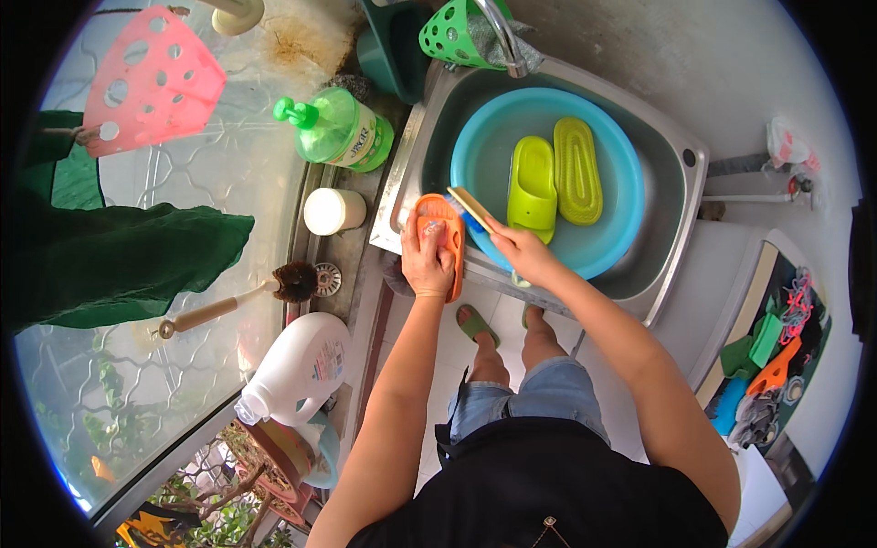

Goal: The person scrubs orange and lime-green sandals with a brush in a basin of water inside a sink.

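My left hand [427, 265] grips an orange slipper [455, 239] at the sink's left front edge, fingers spread over its upper. In my right hand [528, 256] is a scrub brush [472, 210] with a pale handle and blue bristles. The brush lies close to the slipper's right side; whether the bristles touch it I cannot tell. Right of both hands, a light-blue basin [468, 123] holding water sits in the steel sink [671, 196]. Two yellow-green slippers lie in it: one slipper [533, 178] upper side up, the other slipper [577, 169] showing its ridged sole.
On the left ledge stand a green soap bottle [343, 132], a white tub [334, 212], a round brush [294, 282] and a white jug [297, 365]. A faucet [505, 36] and green perforated basket [450, 38] are behind the sink. Dark green cloth [128, 265] hangs at left.
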`<state>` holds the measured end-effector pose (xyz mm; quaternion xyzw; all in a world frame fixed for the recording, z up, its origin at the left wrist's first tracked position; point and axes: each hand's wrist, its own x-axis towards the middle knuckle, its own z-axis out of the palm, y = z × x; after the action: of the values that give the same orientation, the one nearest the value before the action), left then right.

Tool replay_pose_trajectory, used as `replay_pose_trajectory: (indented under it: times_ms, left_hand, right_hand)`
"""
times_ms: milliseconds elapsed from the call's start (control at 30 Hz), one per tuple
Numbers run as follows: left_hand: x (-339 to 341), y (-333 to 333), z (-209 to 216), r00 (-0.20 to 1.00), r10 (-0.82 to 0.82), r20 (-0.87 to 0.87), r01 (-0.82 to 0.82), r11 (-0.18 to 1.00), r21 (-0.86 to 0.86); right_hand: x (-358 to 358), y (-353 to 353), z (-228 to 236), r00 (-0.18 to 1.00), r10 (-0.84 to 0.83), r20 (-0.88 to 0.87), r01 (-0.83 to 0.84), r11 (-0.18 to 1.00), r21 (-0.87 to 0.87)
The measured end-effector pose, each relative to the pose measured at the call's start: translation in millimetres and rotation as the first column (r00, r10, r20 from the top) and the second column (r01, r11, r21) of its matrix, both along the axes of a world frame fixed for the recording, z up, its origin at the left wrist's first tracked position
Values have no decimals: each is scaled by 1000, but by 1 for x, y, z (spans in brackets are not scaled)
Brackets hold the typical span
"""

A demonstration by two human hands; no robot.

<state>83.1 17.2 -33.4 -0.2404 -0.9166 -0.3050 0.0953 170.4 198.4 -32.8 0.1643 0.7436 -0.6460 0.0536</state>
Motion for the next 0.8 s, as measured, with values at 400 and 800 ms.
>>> replay_pose_trajectory:
  times_ms: [400, 800]
  left_hand:
    - [-4, -11, -20, 997, -14, -72, 21, 996, 86]
    - [-2, -8, -25, 996, 20, -87, -6, 987, 158]
  right_hand:
    - [-34, 32, 22, 963, 244, 113, -233, 967, -103]
    - [-17, -27, 21, 991, -132, 11, 125, 959, 253]
